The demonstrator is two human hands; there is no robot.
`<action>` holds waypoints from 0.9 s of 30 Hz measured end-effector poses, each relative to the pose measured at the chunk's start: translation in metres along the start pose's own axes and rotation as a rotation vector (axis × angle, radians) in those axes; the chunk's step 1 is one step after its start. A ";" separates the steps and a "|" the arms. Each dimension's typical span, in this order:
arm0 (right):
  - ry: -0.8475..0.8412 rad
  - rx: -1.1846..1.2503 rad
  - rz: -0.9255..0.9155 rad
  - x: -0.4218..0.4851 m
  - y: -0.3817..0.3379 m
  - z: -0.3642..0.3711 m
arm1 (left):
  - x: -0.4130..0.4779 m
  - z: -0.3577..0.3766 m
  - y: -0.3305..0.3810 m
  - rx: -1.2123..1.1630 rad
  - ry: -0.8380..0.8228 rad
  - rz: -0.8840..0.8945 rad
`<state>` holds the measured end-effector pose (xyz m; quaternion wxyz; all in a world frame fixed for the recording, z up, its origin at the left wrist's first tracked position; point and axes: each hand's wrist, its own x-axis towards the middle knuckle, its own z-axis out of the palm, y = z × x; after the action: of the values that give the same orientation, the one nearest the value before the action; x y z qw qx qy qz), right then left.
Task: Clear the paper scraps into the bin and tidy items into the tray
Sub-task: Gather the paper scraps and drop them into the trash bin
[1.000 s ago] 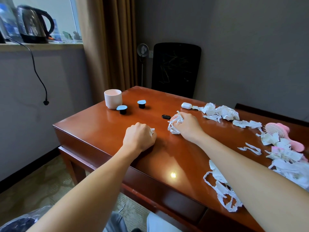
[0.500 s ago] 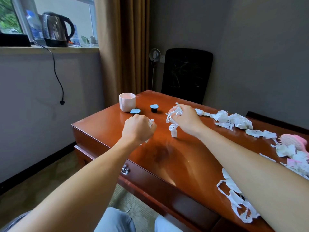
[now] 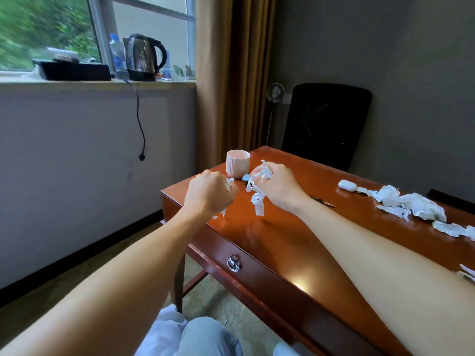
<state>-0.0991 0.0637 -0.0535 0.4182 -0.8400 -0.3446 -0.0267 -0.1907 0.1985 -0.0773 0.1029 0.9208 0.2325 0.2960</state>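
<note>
My left hand [image 3: 209, 194] is a fist above the desk's left corner, with a small white paper scrap [image 3: 229, 183] poking out of it. My right hand [image 3: 277, 187] grips a bunch of white paper strips [image 3: 257, 187] that dangle above the brown wooden desk [image 3: 295, 242]. More torn paper scraps [image 3: 411, 204] lie in a trail along the desk's right side. A black tray [image 3: 74, 70] sits on the windowsill at the far left. No bin is in view.
A pink ribbed cup [image 3: 238, 163] stands at the desk's far corner, a small blue-lidded pot [image 3: 246, 177] partly hidden behind my right hand. A white earbud case [image 3: 347, 185] and a key [image 3: 324, 201] lie mid-desk. A kettle [image 3: 144, 57] stands on the sill, a black chair [image 3: 323, 124] behind the desk.
Both hands have lifted off the desk and moved left with their paper. The view has swung up and left, bringing the windowsill and tray into sight.
</note>
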 end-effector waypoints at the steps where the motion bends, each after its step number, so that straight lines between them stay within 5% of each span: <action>1: -0.016 0.014 -0.007 0.001 -0.006 0.008 | 0.000 -0.005 -0.008 0.010 0.007 -0.013; 27: -0.473 0.173 -0.105 -0.004 -0.125 0.293 | -0.085 -0.031 -0.307 0.121 -0.040 -0.407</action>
<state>-0.2492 0.3242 -0.1591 0.3942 -0.7650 -0.4769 0.1786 -0.3823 0.4258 -0.1951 0.1098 0.8650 0.4288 0.2363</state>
